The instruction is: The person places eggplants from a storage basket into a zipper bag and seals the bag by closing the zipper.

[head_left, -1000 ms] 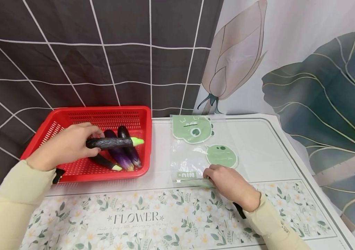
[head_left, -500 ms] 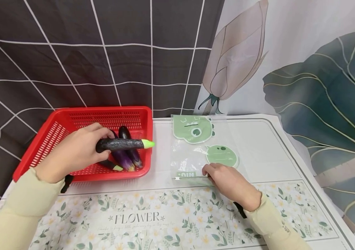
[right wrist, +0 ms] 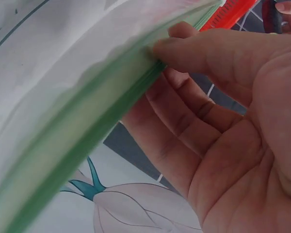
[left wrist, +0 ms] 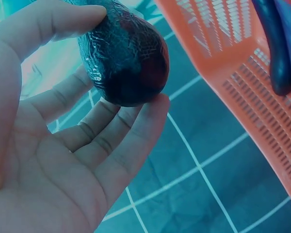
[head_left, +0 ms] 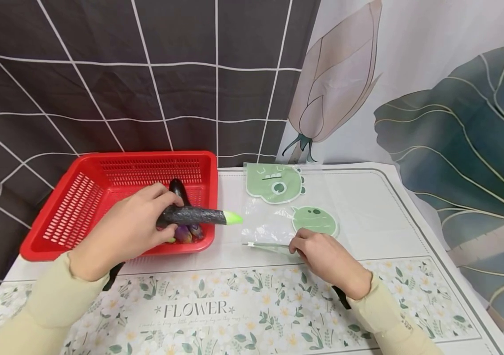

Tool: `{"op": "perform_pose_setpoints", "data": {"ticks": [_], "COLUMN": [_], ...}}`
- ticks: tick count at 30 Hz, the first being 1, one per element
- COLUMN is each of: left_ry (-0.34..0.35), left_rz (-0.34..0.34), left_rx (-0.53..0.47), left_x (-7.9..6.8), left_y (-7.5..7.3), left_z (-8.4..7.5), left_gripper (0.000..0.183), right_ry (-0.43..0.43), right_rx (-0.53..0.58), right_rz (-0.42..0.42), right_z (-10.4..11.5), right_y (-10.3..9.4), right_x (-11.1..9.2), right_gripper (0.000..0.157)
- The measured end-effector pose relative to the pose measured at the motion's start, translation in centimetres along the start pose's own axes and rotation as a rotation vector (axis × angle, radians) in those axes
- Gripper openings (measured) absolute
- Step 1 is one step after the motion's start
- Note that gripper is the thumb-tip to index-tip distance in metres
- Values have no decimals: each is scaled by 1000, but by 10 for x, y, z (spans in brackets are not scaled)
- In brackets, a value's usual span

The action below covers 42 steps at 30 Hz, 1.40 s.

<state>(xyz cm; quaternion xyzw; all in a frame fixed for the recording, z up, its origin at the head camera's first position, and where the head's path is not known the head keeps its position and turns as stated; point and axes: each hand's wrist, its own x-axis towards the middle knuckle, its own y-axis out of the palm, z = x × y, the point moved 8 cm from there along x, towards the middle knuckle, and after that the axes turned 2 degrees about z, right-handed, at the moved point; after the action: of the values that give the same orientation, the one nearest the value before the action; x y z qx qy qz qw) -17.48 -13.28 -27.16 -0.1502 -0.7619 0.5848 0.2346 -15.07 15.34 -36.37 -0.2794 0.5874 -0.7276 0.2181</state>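
Eggplant [head_left: 196, 216], one, near-black, bright green stem end: held over the three o'clock side of a red basket [head_left: 145, 154], stem end pointing to three o'clock and reaching past the rim. Left hand [head_left: 132, 227]: grip pinching the eggplant's blunt end between thumb and fingers. Clear bag [head_left: 274, 217], one, with green cartoon prints: on the table [head_left: 367, 212], at three o'clock from the basket; white slider [head_left: 250, 244] toward nine o'clock on its green strip [head_left: 267, 246]. Right hand [head_left: 325, 256]: grip pinching that strip at the bag's six o'clock edge. Further eggplants [head_left: 177, 187]: in the basket, partly hidden by the left hand. Backdrop [head_left: 185, 91]: dark, white-gridded, at twelve o'clock from the basket.
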Motion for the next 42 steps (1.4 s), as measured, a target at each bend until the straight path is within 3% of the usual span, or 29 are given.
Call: {"op": "perform_pose_setpoints", "data": {"ticks": [13,21,34,42], "left_ry": [84,170,214,225], "left_rz": [-28,-63,-66,-95], "left_rx": [6,-1,22,26], "left_x": [3,5,8,8], "left_y": [13,20,43,49], "left_z": [-32,-54,-71,-78], "left_gripper": [32,31,32,31], "right_ry": [-38,-60,-62,-65], "right_rx": [4,-1,5,6], "right_rz": [-15,-11,0,2], "right_z": [1,1,2,4], "right_y": [-1,-2,-2,-3], "right_x": [1,1,2,2], "right_gripper": [33,35,36,36]}}
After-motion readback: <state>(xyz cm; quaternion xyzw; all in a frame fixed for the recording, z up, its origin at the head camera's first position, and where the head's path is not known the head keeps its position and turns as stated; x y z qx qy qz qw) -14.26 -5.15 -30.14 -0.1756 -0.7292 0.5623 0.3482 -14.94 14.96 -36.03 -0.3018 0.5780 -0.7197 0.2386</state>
